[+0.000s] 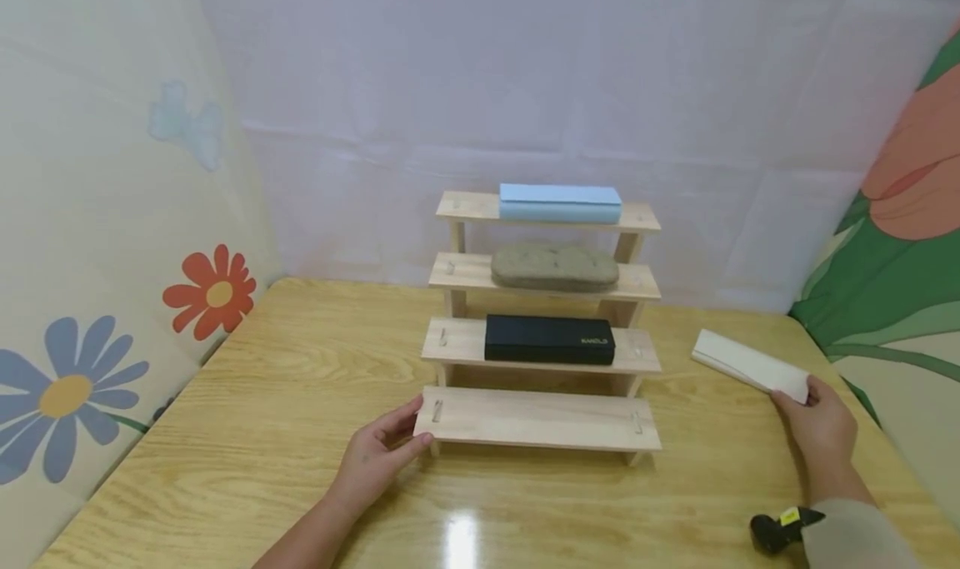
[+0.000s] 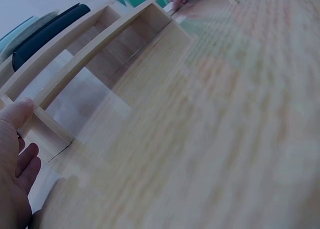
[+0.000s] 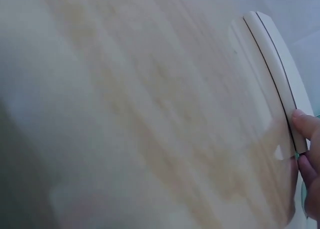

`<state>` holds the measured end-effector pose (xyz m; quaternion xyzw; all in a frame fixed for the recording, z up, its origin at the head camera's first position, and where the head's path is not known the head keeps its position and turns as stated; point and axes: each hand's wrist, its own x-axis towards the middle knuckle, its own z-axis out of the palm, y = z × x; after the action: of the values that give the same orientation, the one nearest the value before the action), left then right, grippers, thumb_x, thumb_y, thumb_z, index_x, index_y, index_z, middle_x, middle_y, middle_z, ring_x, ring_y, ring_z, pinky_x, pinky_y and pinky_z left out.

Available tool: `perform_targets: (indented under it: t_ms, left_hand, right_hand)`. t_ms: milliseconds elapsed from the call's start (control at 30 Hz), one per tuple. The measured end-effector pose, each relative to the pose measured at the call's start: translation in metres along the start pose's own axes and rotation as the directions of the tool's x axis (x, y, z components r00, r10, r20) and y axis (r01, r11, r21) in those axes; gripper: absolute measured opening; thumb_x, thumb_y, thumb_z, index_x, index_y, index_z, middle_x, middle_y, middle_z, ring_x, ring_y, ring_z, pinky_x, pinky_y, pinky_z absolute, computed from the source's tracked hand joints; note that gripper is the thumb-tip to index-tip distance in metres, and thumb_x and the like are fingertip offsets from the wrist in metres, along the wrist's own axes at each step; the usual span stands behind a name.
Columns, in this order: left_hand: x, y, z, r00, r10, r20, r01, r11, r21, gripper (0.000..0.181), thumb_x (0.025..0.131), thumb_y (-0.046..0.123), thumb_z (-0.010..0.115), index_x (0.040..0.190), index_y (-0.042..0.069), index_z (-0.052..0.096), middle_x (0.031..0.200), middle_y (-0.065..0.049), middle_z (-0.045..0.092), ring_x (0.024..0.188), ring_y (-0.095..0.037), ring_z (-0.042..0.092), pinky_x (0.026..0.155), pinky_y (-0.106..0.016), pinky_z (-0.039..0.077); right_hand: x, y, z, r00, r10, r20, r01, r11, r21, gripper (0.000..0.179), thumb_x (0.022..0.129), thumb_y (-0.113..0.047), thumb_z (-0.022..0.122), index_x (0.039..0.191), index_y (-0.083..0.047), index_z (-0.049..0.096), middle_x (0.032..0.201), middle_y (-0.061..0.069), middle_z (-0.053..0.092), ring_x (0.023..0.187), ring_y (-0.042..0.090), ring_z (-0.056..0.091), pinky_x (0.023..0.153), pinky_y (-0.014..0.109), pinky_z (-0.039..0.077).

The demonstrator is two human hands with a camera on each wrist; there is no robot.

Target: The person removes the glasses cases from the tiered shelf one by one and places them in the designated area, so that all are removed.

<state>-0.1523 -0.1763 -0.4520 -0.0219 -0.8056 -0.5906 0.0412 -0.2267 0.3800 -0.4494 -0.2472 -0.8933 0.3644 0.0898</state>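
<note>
A four-step wooden display stand point(image 1: 536, 419) stands on the table. My left hand point(image 1: 378, 456) grips the left end of its lowest step, thumb at the front corner; the left wrist view shows that thumb point(image 2: 19, 111) on the step's edge. To the right of the stand, a slim white glasses case point(image 1: 738, 361) lies slantwise on the table. My right hand point(image 1: 821, 419) holds the case's near right end between thumb and fingers. Seen in the right wrist view, the white glasses case point(image 3: 272, 64) is closed, with dark seam lines along its side.
Light blue case point(image 1: 558, 204) on the top step, grey-brown soft pouch point(image 1: 555, 267) on the second, black case point(image 1: 549, 340) with gold lettering on the third. The lowest step is bare. A white cloth point(image 1: 525, 69) hangs behind the wooden table point(image 1: 315, 369); flower-printed cloths flank it.
</note>
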Motion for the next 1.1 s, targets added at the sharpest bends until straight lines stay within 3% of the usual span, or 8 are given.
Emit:
perform_targets:
  t_ms: [333, 500, 733, 1100]
  left_hand:
    - [-0.001, 0.0, 0.001, 1.0, -0.006, 0.008, 0.006, 1.0, -0.002, 0.055, 0.085, 0.012, 0.076, 0.135, -0.001, 0.056, 0.133, -0.02, 0.061, 0.116, -0.033, 0.063, 0.091, -0.024, 0.055]
    - [0.0, 0.001, 0.001, 1.0, -0.002, 0.006, 0.002, 1.0, -0.001, 0.055, 0.086, 0.012, 0.076, 0.135, -0.002, 0.056, 0.132, -0.021, 0.061, 0.116, -0.034, 0.063, 0.092, -0.025, 0.055]
    - [0.0, 0.001, 0.001, 1.0, 0.001, 0.008, 0.0, 1.0, -0.005, 0.055, 0.085, 0.012, 0.076, 0.135, -0.002, 0.055, 0.133, -0.021, 0.06, 0.116, -0.034, 0.063, 0.092, -0.024, 0.055]
    - [-0.001, 0.002, 0.0, 1.0, -0.004, 0.006, 0.004, 1.0, -0.003, 0.055, 0.086, 0.012, 0.075, 0.135, -0.002, 0.055, 0.134, -0.021, 0.06, 0.118, -0.034, 0.062, 0.092, -0.025, 0.056]
  right_hand:
    - [0.005, -0.001, -0.004, 0.999, -0.021, 0.033, 0.023, 0.998, -0.055, 0.072, 0.1, -0.032, 0.052, 0.15, 0.009, 0.021, 0.151, 0.034, 0.028, 0.139, 0.051, 0.029, 0.116, 0.058, 0.028]
    - [0.003, -0.002, -0.002, 1.0, -0.015, 0.019, 0.015, 1.0, -0.004, 0.076, 0.099, -0.036, 0.053, 0.15, 0.01, 0.021, 0.151, 0.035, 0.03, 0.139, 0.05, 0.03, 0.116, 0.057, 0.029]
    - [-0.002, -0.01, -0.004, 0.999, 0.0, 0.032, -0.003, 0.996, 0.087, 0.083, 0.098, -0.045, 0.052, 0.155, 0.001, 0.013, 0.159, 0.032, 0.013, 0.145, 0.05, 0.017, 0.119, 0.06, 0.02]
    - [-0.014, -0.032, -0.002, 0.994, -0.102, 0.026, 0.094, 0.972, 0.215, 0.082, 0.097, -0.04, 0.056, 0.155, 0.001, 0.014, 0.161, 0.025, 0.015, 0.147, 0.046, 0.017, 0.119, 0.059, 0.022]
